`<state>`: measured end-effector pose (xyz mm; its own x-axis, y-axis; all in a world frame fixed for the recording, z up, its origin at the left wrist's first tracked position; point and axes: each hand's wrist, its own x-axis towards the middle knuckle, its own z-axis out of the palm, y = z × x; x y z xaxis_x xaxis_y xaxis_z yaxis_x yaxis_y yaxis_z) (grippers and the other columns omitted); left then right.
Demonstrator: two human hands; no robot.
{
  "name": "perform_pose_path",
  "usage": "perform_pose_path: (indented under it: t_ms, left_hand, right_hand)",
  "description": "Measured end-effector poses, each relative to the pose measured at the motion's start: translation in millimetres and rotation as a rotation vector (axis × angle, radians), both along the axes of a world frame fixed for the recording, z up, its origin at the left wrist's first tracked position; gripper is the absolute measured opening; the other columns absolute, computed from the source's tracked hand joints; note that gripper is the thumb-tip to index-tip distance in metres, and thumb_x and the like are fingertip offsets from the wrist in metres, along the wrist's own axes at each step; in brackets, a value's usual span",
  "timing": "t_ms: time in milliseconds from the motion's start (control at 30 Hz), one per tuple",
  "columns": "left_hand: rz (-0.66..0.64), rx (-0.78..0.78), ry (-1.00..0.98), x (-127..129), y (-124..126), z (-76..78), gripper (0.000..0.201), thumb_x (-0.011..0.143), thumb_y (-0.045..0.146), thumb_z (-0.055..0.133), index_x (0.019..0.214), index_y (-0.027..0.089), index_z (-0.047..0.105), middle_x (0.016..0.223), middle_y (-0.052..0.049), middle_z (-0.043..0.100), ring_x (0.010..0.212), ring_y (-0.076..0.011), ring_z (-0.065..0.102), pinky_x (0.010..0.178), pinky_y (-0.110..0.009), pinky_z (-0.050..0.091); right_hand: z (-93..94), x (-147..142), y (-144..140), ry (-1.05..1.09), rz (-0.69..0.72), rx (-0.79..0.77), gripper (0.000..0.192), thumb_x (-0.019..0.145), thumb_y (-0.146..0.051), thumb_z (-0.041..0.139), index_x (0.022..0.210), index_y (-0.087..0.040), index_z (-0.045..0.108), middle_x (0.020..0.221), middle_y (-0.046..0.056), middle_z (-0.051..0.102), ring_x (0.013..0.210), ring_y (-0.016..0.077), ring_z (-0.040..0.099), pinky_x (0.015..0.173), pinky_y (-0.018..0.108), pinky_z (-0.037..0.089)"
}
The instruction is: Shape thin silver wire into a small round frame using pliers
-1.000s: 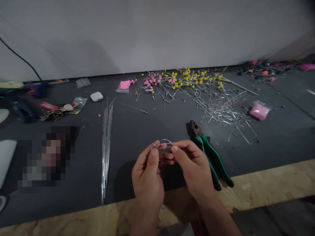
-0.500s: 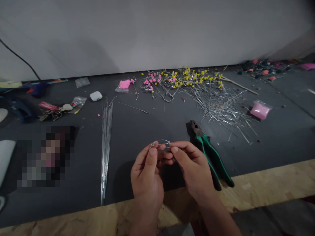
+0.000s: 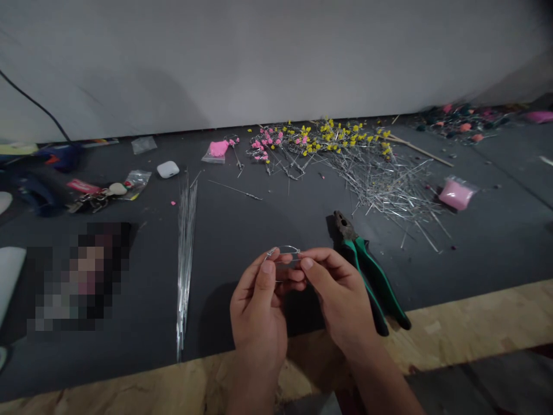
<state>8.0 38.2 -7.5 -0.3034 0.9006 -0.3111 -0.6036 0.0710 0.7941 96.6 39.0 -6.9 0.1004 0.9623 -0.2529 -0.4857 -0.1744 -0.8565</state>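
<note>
My left hand and right hand both pinch one thin wire loop between their fingertips, held above the dark mat. One pair of green-handled pliers lies just right of my grip; one bundle of straight wires lies left.
</note>
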Motion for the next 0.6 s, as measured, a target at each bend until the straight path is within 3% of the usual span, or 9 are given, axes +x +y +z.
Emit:
perform_pose_path:
  t_ms: [267,600]
  left_hand:
    - [0.003,0.002,-0.002,3.0,-0.4,1.6,0.012,0.073,0.031,0.075,0.082,0.022,0.074,0.079,-0.003,0.073,0.067,-0.0133,0.067,0.055,-0.021,0.055]
    - [-0.004,0.079,-0.075,-0.9,1.1,1.2,0.009,0.074,0.028,0.075,0.080,0.021,0.073,0.069,-0.001,0.071,0.058,-0.0107,0.066,0.053,-0.018,0.055]
  right_hand:
    - [1.3,-0.1,0.2,-0.100,-0.104,0.012,0.003,0.080,-0.028,0.070,0.080,-0.025,0.072,0.073,-0.002,0.070,0.065,0.0102,0.064,0.063,0.022,0.055]
    - [-0.9,1.4,-1.6,-0.120,-0.083,0.007,0.005,0.079,-0.028,0.070,0.081,-0.024,0.072,0.071,-0.002,0.068,0.063,0.0085,0.060,0.059,0.020,0.052]
